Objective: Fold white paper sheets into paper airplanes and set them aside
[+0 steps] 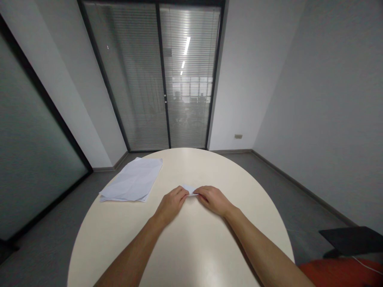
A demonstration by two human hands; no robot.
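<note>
A small piece of white paper (189, 190), seemingly folded, lies between my two hands near the middle of the round table. My left hand (174, 202) pinches its left end, fingers pressed together. At the other end, the fingers and thumb of my right hand (214, 199) are closed on the paper. Much of the paper is hidden under the fingers, so its full shape cannot be made out. To the left of my hands rests a stack of white paper sheets (131, 180), with slightly uneven edges.
The cream round table (191, 243) spreads under both arms. Beyond its far edge stand glass panels with blinds (188, 79). At the lower right are a dark flat object (353, 239) and a red surface (338, 273) with a pale cable.
</note>
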